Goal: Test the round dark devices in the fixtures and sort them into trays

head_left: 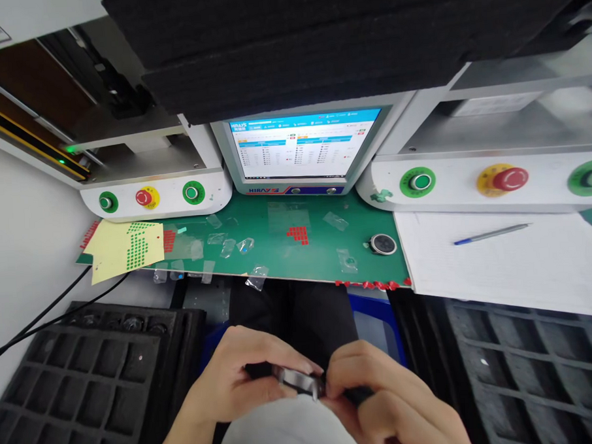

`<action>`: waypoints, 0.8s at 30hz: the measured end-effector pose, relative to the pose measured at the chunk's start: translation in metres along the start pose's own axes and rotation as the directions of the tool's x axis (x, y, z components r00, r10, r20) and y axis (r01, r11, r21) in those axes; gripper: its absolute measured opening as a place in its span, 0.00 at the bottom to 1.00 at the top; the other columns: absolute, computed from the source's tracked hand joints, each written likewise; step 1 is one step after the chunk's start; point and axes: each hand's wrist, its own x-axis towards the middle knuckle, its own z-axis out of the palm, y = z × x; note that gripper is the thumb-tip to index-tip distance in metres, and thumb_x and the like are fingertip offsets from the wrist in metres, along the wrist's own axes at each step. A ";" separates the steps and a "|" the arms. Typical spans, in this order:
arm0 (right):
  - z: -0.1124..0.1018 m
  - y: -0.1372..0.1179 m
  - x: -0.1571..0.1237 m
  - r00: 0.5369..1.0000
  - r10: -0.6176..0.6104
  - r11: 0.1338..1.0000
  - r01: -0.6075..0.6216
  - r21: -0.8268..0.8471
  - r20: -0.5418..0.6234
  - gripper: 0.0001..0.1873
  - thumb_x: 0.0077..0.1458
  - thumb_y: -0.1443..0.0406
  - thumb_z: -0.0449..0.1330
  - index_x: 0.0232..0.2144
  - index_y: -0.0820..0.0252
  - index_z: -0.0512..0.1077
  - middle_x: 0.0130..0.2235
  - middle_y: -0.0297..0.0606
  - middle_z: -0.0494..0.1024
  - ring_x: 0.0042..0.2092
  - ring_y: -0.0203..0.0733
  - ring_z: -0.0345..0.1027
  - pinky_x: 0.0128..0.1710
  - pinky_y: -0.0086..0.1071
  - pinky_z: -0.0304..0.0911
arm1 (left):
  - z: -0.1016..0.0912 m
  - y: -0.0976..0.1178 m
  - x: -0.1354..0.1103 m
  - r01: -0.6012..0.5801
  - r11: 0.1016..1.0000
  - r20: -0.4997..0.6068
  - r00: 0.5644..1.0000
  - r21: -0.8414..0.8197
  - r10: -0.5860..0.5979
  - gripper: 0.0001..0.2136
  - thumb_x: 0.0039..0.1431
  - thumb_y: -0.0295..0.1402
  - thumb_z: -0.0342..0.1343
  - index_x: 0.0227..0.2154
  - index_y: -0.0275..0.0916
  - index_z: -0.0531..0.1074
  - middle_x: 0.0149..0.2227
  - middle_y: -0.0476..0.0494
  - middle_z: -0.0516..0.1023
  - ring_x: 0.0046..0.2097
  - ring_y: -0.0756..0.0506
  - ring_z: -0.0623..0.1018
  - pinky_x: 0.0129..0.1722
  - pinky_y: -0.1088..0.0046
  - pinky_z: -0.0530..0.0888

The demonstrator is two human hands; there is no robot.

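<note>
Low in the view, close to my body, a silver-rimmed watch case [299,380] is seen edge-on between my two hands. My left hand [248,368] is closed around its left side, thumb and fingers on the rim. At its right end the fingertips of my right hand [382,392] pinch; whether they hold a smaller part there is hidden. A pale grey rounded shape [290,432] covers the area just below the hands. Another round watch case [383,244] with a dark face lies on the green bench top [322,266], ahead and to the right.
A lit monitor [302,146] stands between two white machines with green buttons and red stop knobs [510,178]. Yellow sticker sheets [125,249], red stickers [298,235] and clear film scraps [257,277] lie on the bench. Paper [503,259] bears a pen [493,234]. Black compartment trays [81,375] flank me.
</note>
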 end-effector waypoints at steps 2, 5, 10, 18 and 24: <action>0.002 -0.001 0.000 0.998 -0.016 0.998 0.012 -0.068 -0.056 0.19 0.55 0.84 0.55 0.26 0.57 0.57 0.32 0.38 0.74 0.33 0.36 0.70 0.28 0.28 0.69 | 0.003 0.001 0.000 -0.038 0.998 -0.060 0.997 0.055 0.041 0.17 0.62 0.28 0.60 0.51 0.54 0.76 0.42 0.47 0.85 0.40 0.44 0.84 0.38 0.71 0.79; 0.007 0.001 -0.001 0.982 -0.019 0.993 -0.004 -0.119 -0.187 0.18 0.53 0.83 0.58 0.28 0.57 0.59 0.34 0.38 0.76 0.35 0.35 0.74 0.32 0.26 0.73 | 0.006 0.002 0.002 -0.069 0.992 -0.101 0.992 0.104 0.079 0.19 0.62 0.27 0.61 0.52 0.56 0.75 0.42 0.49 0.85 0.37 0.45 0.84 0.37 0.72 0.79; 0.011 0.005 0.001 0.959 -0.027 0.995 -0.001 -0.099 -0.282 0.14 0.53 0.81 0.60 0.34 0.59 0.66 0.35 0.39 0.80 0.36 0.38 0.78 0.34 0.28 0.77 | 0.007 -0.001 0.007 -0.117 0.988 -0.107 0.986 0.099 0.127 0.16 0.62 0.28 0.60 0.51 0.51 0.75 0.42 0.45 0.85 0.37 0.45 0.84 0.36 0.74 0.79; 0.010 -0.003 -0.001 0.965 -0.031 0.983 -0.017 -0.181 -0.260 0.17 0.48 0.83 0.62 0.28 0.59 0.65 0.30 0.36 0.80 0.32 0.39 0.78 0.31 0.27 0.77 | 0.010 0.000 0.006 -0.185 0.949 -0.147 0.963 0.255 0.227 0.12 0.64 0.30 0.59 0.49 0.44 0.76 0.40 0.43 0.85 0.40 0.45 0.85 0.39 0.76 0.80; 0.027 0.003 -0.008 0.898 0.070 0.985 -0.131 -0.112 -0.434 0.18 0.48 0.83 0.62 0.27 0.58 0.62 0.32 0.35 0.80 0.31 0.35 0.77 0.32 0.24 0.75 | 0.020 0.003 0.001 -0.210 0.837 -0.209 0.911 0.506 0.355 0.13 0.66 0.24 0.52 0.50 0.36 0.73 0.42 0.40 0.85 0.44 0.48 0.84 0.47 0.79 0.79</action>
